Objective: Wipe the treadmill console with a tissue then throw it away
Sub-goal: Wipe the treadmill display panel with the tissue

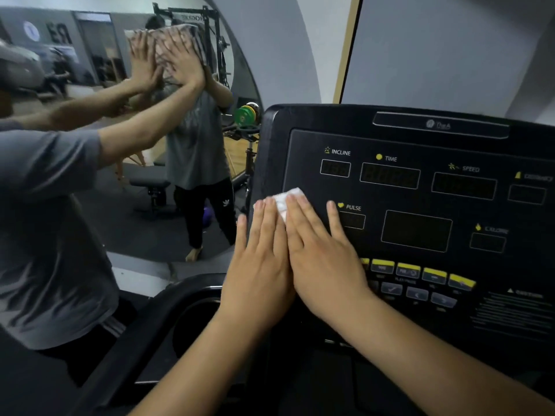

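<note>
Reached in from 6 o'clock with both forearms, passing a round cup holder (195, 319) at 7 o'clock. Laid the left hand (258, 259) and the right hand (324, 259) flat, side by side and touching, on the left part of the console (420, 139). Held all fingers straight and extended, curled round nothing, and pressed the tissue (289, 199) against the panel.

Located the tissue under the fingertips of both hands, protruding at 12 o'clock from them, close to the panel's 9 o'clock edge and between the INCLINE window and the PULSE label. Found neither hand clearly nearer: both bore on it.

Observed a white, crumpled pad, mostly covered. Judged the long axis of the visible strip to run roughly 9 to 3 o'clock, rising slightly at the right.

Noted the yellow buttons (432, 273) at 4 o'clock from the hands, and the remaining display windows toward 3 o'clock. Judged that the coming stroke would need to travel toward 3 o'clock.

Recorded a mirror (90, 205) at 10 o'clock, beyond the console.
</note>
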Tool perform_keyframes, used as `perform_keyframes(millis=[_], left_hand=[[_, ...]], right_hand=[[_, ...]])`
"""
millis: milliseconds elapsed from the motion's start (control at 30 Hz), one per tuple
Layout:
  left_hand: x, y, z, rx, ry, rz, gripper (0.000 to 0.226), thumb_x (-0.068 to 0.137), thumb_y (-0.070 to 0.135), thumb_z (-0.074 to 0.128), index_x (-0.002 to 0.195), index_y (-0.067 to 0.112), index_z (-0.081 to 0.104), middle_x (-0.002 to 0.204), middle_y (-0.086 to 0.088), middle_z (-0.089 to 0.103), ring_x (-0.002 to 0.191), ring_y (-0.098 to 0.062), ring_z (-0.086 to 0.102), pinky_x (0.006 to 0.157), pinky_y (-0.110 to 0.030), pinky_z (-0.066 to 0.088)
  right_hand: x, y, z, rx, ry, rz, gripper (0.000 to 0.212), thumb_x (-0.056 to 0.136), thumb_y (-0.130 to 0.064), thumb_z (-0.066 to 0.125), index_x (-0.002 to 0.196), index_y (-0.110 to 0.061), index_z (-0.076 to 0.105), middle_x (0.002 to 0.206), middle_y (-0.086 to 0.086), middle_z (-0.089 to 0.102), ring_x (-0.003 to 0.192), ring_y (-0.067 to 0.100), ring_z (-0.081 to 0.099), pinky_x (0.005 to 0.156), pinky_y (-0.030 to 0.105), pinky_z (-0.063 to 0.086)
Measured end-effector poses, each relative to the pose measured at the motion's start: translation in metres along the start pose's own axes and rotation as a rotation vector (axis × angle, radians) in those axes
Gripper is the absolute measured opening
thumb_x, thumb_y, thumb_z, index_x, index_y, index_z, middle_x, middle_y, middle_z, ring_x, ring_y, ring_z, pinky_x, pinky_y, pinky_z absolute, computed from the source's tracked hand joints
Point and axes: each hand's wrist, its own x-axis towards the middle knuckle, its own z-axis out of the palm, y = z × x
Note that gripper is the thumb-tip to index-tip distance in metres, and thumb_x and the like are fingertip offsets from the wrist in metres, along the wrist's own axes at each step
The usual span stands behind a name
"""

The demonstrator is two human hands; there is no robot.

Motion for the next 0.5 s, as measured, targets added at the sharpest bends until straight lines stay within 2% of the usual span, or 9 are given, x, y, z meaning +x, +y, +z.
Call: perform_keyframes(millis=[67, 167, 333, 433, 500], left_hand=[[-0.024, 0.000, 0.008, -0.040, -0.023, -0.016, 0.075, 0.093, 0.034, 0.042, 0.152, -0.007, 0.016, 0.159, -0.029, 0.015, 0.148, -0.041, 0.011, 0.117, -0.057, 0.021], [-0.044, -0.004, 0.014, -0.089, -0.071, -0.054, 0.085, 0.091, 0.036, 0.052, 0.153, -0.005, 0.009, 0.161, -0.026, 0.009, 0.150, -0.036, 0.005, 0.117, -0.055, 0.020], [-0.010, -0.026, 0.007, -0.223, -0.069, -0.049, 0.090, 0.092, 0.044, 0.048, 0.155, 0.002, -0.002, 0.163, -0.016, -0.008, 0.151, -0.024, -0.013, 0.121, -0.048, 0.002], [0.032, -0.037, -0.004, -0.240, -0.032, -0.005, 0.090, 0.091, 0.047, 0.042, 0.155, 0.004, -0.004, 0.163, -0.015, -0.012, 0.150, -0.023, -0.017, 0.122, -0.045, -0.003], [0.063, -0.042, -0.011, -0.242, 0.003, 0.025, 0.089, 0.091, 0.049, 0.039, 0.155, 0.005, -0.004, 0.163, -0.015, -0.012, 0.150, -0.025, -0.016, 0.122, -0.045, -0.004]], right_hand=[[-0.011, -0.009, 0.011, 0.042, -0.004, -0.054, 0.062, 0.090, -0.023, 0.020, 0.146, 0.000, 0.009, 0.158, 0.017, 0.001, 0.148, 0.030, -0.005, 0.115, 0.058, 0.003], [-0.020, -0.020, 0.020, 0.039, -0.059, -0.115, 0.066, 0.090, -0.025, 0.027, 0.149, -0.001, 0.011, 0.160, 0.017, 0.004, 0.148, 0.030, -0.005, 0.115, 0.060, 0.005], [0.009, -0.012, 0.000, -0.059, -0.107, -0.054, 0.073, 0.089, -0.030, 0.034, 0.151, -0.003, 0.007, 0.161, 0.012, -0.004, 0.147, 0.024, -0.013, 0.111, 0.067, -0.002], [0.037, 0.004, -0.017, -0.122, -0.084, -0.006, 0.076, 0.093, -0.033, 0.034, 0.151, -0.006, -0.007, 0.159, 0.009, -0.018, 0.143, 0.020, -0.026, 0.109, 0.067, -0.009], [0.056, 0.018, -0.031, -0.163, -0.050, 0.030, 0.077, 0.095, -0.034, 0.035, 0.150, -0.008, -0.011, 0.159, 0.008, -0.022, 0.143, 0.019, -0.027, 0.110, 0.066, -0.009]])
